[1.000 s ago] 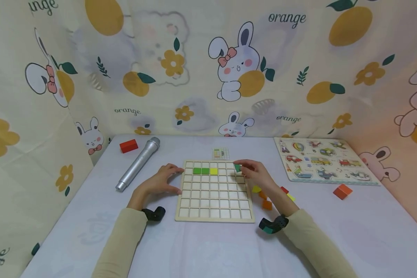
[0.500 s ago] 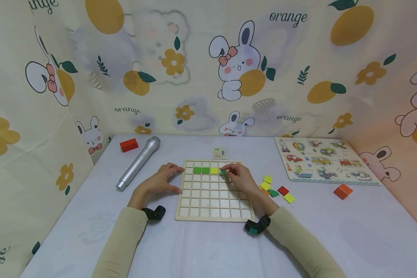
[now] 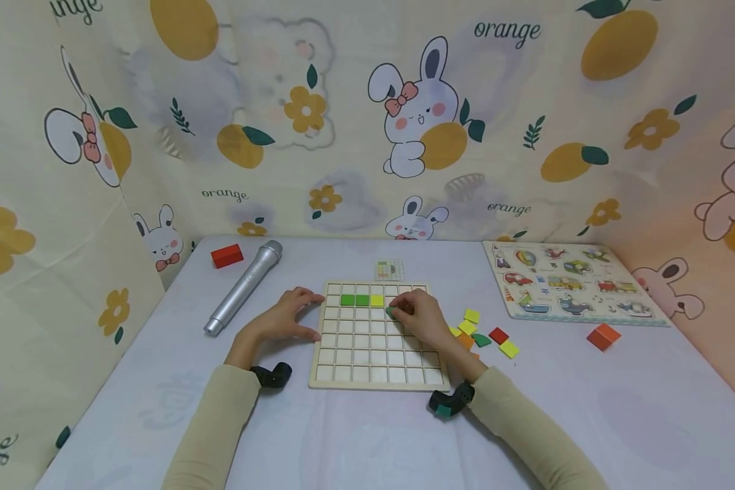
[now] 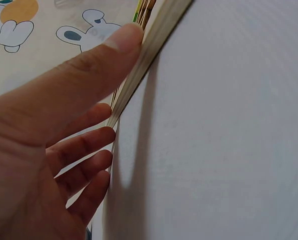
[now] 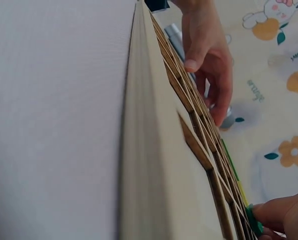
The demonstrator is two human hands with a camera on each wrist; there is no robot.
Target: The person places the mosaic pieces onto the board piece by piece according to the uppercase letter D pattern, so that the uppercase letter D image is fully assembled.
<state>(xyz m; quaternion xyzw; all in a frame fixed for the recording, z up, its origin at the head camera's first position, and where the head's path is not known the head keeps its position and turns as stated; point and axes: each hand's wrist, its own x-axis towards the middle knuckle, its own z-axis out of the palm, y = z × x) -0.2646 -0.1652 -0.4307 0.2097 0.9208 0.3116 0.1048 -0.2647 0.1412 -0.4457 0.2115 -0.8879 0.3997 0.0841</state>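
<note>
Pinching a dark green square tile [image 3: 392, 312] over the square wooden grid board [image 3: 376, 381], beside its 3 filled cells, the right hand [image 3: 419, 318] works while the left hand [image 3: 284, 318] rests straight-fingered on the board's edge and most cells look unfilled.

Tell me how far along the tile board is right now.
Done: two green tiles and one yellow tile sit in a row on the wooden grid board. In hand: the right hand pinches a dark green tile over the cells beside them, while the left hand steadies the board's edge. Left: most cells are bare, and loose tiles lie beside the board.
</note>
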